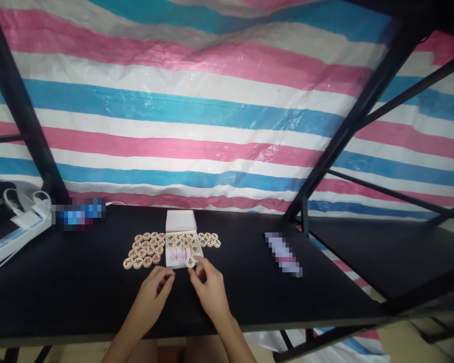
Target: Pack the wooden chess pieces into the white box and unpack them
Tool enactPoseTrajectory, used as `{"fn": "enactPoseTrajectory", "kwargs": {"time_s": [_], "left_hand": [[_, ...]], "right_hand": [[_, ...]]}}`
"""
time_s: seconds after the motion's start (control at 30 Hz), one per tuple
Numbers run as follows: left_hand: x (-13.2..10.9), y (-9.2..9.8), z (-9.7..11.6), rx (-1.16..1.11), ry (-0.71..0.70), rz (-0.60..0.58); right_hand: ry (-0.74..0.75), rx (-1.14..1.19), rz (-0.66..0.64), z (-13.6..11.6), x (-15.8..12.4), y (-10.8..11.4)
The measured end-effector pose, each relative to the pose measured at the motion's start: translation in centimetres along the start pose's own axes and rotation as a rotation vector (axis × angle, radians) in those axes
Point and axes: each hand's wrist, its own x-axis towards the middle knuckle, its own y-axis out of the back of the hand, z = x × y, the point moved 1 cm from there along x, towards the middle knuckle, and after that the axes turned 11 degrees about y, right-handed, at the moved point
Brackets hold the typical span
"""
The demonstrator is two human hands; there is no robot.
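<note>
Sitting at the far left of the frame, a white power strip (20, 244) carries plugs and cables on your black desk (94, 297). Right of it, near the desk's back edge, lies a blue item (82, 214), pixelated out. Left of lower centre, red-marked round pieces (147, 250) lie in four rows, with your left hand (153, 292) just in front; its fingers curl in close to the thumb, and you cannot tell whether they have hold of anything. At lower centre stands your open white box (173, 262), dark-marked pieces (181, 240) in its far part and red print showing nearer you. Your right hand (213, 288) pinches one dark-marked piece (190, 261), thumb and fingertips nearly together, at the box's near right corner. Just right of the box lie the loose dark-marked pieces (209, 240) in two short rows. Farther right rests a pale purple item (283, 253), also pixelated.
</note>
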Motion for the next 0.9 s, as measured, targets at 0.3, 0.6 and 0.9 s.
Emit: {"fn": "enactPoseTrajectory", "kwargs": {"time_s": [0.3, 0.6, 0.9], "left_hand": [[-0.1, -0.9, -1.5, 0.188, -0.066, 0.072], [0.1, -1.2, -1.8, 0.286, -0.122, 0.068], [-0.1, -1.1, -1.4, 0.288, -0.118, 0.068]], "right_hand": [[0.115, -0.359, -0.379, 1.9, 6.7, 0.7], [0.233, -0.492, -0.450, 2.5, 6.8, 0.3], [0.388, -0.424, -0.520, 1.5, 6.9, 0.2]]}}
